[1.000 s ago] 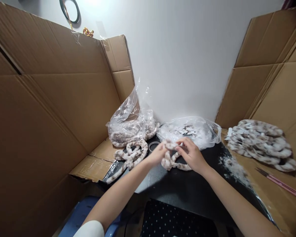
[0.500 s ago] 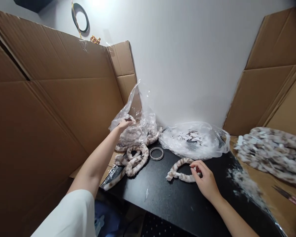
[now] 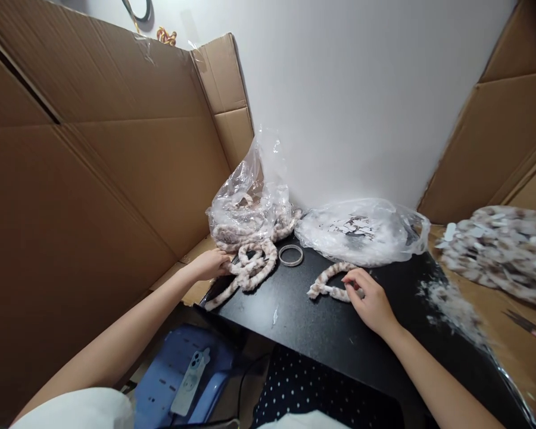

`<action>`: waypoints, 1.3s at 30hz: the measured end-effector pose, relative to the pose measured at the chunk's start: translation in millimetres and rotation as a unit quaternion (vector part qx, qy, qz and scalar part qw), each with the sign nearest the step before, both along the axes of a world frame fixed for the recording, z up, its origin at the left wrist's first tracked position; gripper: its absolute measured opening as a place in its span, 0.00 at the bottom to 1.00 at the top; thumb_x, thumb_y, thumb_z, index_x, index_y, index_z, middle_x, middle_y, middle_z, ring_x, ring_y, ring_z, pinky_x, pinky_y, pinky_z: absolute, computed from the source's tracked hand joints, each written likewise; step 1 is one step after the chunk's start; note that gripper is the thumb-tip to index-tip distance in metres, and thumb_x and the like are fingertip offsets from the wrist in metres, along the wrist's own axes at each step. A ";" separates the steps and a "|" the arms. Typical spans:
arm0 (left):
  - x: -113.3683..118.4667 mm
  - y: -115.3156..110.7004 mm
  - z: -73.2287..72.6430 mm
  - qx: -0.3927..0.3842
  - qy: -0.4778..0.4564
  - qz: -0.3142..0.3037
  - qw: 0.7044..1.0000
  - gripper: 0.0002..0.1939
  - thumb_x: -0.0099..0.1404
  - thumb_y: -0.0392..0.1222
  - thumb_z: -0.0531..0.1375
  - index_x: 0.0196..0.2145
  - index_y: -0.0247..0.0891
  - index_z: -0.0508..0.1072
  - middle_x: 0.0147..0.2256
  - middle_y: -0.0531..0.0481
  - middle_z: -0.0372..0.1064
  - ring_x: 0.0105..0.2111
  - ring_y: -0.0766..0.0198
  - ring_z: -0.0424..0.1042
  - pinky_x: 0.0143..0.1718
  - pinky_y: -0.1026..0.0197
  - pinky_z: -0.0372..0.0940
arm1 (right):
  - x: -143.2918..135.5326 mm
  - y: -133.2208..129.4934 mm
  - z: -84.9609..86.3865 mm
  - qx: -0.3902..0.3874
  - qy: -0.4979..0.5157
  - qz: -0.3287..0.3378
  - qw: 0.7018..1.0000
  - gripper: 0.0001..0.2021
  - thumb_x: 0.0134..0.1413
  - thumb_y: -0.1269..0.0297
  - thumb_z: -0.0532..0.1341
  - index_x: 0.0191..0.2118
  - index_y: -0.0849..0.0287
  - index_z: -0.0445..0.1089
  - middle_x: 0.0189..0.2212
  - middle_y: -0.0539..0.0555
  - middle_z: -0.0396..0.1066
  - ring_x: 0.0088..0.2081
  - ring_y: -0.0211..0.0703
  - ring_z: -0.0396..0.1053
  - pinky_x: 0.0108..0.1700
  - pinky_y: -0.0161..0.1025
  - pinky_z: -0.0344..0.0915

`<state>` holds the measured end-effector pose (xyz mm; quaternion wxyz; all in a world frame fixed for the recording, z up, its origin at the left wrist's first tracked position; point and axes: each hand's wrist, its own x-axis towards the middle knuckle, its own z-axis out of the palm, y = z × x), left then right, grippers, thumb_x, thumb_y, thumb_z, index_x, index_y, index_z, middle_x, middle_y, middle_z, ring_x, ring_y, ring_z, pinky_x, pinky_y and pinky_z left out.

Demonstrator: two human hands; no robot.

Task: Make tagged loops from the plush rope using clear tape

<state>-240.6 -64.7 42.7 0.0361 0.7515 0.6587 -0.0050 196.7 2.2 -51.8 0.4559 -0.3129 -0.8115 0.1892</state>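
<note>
At the left table edge, my left hand (image 3: 212, 264) has its fingers closed on part of a loose pile of fluffy beige-and-brown fur strips (image 3: 254, 271); the fingertips are partly hidden. My right hand (image 3: 371, 301) rests over the right side of a small fluffy ring (image 3: 328, 275) of the same fur, fingers curled round it. Between the pile and this ring lies a thin, plain round hoop (image 3: 290, 255). Behind the pile stands a clear plastic bag (image 3: 250, 208) with more furry pieces inside.
A flatter clear bag (image 3: 361, 232) with dark and pale contents lies against the wall. To the right are a heap of fur strips (image 3: 502, 247), fur scraps (image 3: 453, 313) and pink-handled scissors (image 3: 529, 326). Cardboard walls (image 3: 134, 179) flank the table. A phone (image 3: 190, 381) lies on a blue stool (image 3: 161, 369).
My left hand has come out of the plastic bag, leaving a furry ring there, and has moved down to the strip pile. My right hand stays at the ring. The view has tilted downward.
</note>
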 end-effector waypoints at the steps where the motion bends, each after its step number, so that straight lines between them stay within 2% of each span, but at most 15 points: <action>1: -1.1 0.2 -0.7 0.017 -0.023 0.006 1.000 0.06 0.52 0.43 0.63 0.23 0.38 0.72 0.30 0.45 0.73 0.37 0.54 0.70 0.38 0.60 0.63 | 1.0 0.0 0.1 0.000 0.000 -0.004 1.000 0.05 0.58 0.72 0.54 0.35 0.56 0.66 0.35 0.53 0.68 0.36 0.43 0.67 0.37 0.37 0.64; 4: -4.3 5.9 10.3 0.074 -0.111 0.036 0.990 0.12 0.58 0.46 0.55 0.23 0.37 0.70 0.27 0.45 0.71 0.32 0.56 0.71 0.33 0.60 0.64 | 4.3 0.7 0.4 -0.008 0.007 -0.022 1.000 0.05 0.58 0.70 0.54 0.33 0.57 0.66 0.34 0.53 0.68 0.32 0.41 0.66 0.33 0.36 0.63; 8: -5.1 17.7 54.2 0.165 -0.222 0.077 0.958 0.17 0.64 0.50 0.46 0.27 0.36 0.66 0.24 0.49 0.67 0.23 0.63 0.67 0.25 0.63 0.63 | 5.3 3.5 0.1 -0.024 0.029 -0.045 0.998 0.05 0.56 0.70 0.55 0.32 0.57 0.66 0.32 0.52 0.68 0.28 0.39 0.64 0.31 0.36 0.62; 9: -2.3 20.5 68.6 0.193 -0.257 0.082 0.943 0.16 0.64 0.50 0.47 0.27 0.37 0.64 0.22 0.51 0.63 0.21 0.65 0.65 0.24 0.64 0.63 | 4.6 4.2 0.4 -0.027 0.036 -0.050 0.998 0.05 0.55 0.70 0.55 0.31 0.57 0.66 0.31 0.52 0.68 0.27 0.39 0.64 0.31 0.36 0.62; 12: 17.6 27.2 111.4 0.265 -0.461 0.102 0.841 0.16 0.59 0.49 0.57 0.22 0.39 0.56 0.17 0.59 0.50 0.15 0.73 0.53 0.18 0.69 0.55 | 0.8 5.5 5.1 -0.034 0.054 -0.053 0.997 0.05 0.54 0.69 0.55 0.30 0.57 0.67 0.29 0.52 0.68 0.27 0.39 0.64 0.32 0.37 0.62; 14: 39.0 30.5 133.4 0.249 -0.519 0.104 0.811 0.18 0.58 0.45 0.59 0.20 0.39 0.53 0.16 0.60 0.45 0.14 0.75 0.48 0.15 0.70 0.48 | -2.6 5.5 13.8 -0.043 0.068 -0.042 0.996 0.04 0.54 0.68 0.57 0.30 0.57 0.68 0.29 0.51 0.68 0.28 0.40 0.64 0.32 0.37 0.62; 17: 77.6 37.6 146.2 0.169 -0.538 0.083 0.822 0.16 0.59 0.40 0.59 0.20 0.37 0.56 0.17 0.59 0.46 0.14 0.76 0.47 0.15 0.71 0.44 | -10.7 4.5 36.4 -0.091 0.097 -0.016 0.991 0.05 0.55 0.63 0.59 0.34 0.57 0.69 0.31 0.52 0.71 0.31 0.41 0.67 0.36 0.38 0.64; 21: 135.6 57.1 123.4 0.020 -0.591 0.044 0.805 0.15 0.62 0.37 0.58 0.21 0.37 0.58 0.17 0.59 0.45 0.14 0.77 0.45 0.15 0.72 0.41 | -35.6 2.9 67.5 -0.174 0.140 0.064 0.973 0.17 0.53 0.54 0.62 0.46 0.56 0.67 0.47 0.56 0.71 0.44 0.46 0.69 0.44 0.42 0.66; 24: 176.5 76.0 89.9 -0.109 -0.664 0.028 0.739 0.17 0.61 0.36 0.60 0.20 0.37 0.57 0.16 0.60 0.44 0.13 0.78 0.44 0.13 0.73 0.39 | -57.9 4.5 74.8 -0.246 0.180 0.134 0.943 0.24 0.47 0.51 0.67 0.47 0.55 0.65 0.44 0.55 0.72 0.44 0.44 0.70 0.44 0.41 0.67; 26: 195.2 88.1 67.3 -0.209 -0.722 0.048 0.658 0.17 0.60 0.34 0.61 0.19 0.37 0.57 0.16 0.61 0.44 0.13 0.78 0.44 0.12 0.74 0.38 | -63.4 8.3 72.6 -0.347 0.233 0.191 0.888 0.19 0.49 0.47 0.65 0.40 0.55 0.64 0.26 0.47 0.70 0.26 0.36 0.68 0.30 0.34 0.65; 27: 200.9 93.7 56.8 -0.257 -0.743 0.063 0.615 0.17 0.60 0.33 0.60 0.19 0.37 0.56 0.16 0.61 0.44 0.12 0.78 0.44 0.12 0.74 0.38 | -61.4 11.1 70.7 -0.401 0.263 0.219 0.850 0.18 0.52 0.46 0.62 0.36 0.55 0.63 0.18 0.42 0.63 0.18 0.32 0.60 0.22 0.31 0.60; 29: 205.4 103.4 37.6 -0.308 -0.758 0.080 0.569 0.19 0.63 0.35 0.58 0.19 0.38 0.54 0.15 0.61 0.43 0.11 0.77 0.43 0.11 0.73 0.38 | -49.1 18.0 67.3 -0.491 0.321 0.264 0.766 0.17 0.57 0.47 0.59 0.30 0.55 0.58 0.11 0.37 0.48 0.11 0.28 0.41 0.15 0.27 0.47; 31: 204.1 110.3 19.7 -0.331 -0.765 0.089 0.545 0.20 0.66 0.38 0.54 0.19 0.40 0.51 0.15 0.61 0.40 0.11 0.76 0.41 0.10 0.72 0.40 | -31.4 25.3 64.5 -0.544 0.363 0.283 0.701 0.17 0.61 0.52 0.56 0.26 0.56 0.55 0.10 0.36 0.42 0.11 0.28 0.33 0.13 0.26 0.41; 33: 201.3 113.8 2.7 -0.342 -0.781 0.097 0.514 0.20 0.68 0.39 0.50 0.19 0.40 0.49 0.15 0.62 0.38 0.11 0.75 0.40 0.09 0.72 0.40 | -16.6 31.3 61.1 -0.570 0.381 0.282 0.671 0.16 0.65 0.58 0.52 0.25 0.56 0.54 0.10 0.36 0.39 0.12 0.29 0.29 0.13 0.25 0.39; 39: 201.1 109.0 -35.2 -0.273 -0.869 0.092 0.403 0.20 0.73 0.39 0.40 0.22 0.40 0.48 0.17 0.61 0.38 0.11 0.75 0.41 0.10 0.76 0.43 | -13.0 38.0 42.9 -0.571 0.403 0.253 0.670 0.15 0.65 0.64 0.52 0.25 0.57 0.53 0.12 0.37 0.39 0.13 0.29 0.30 0.15 0.23 0.43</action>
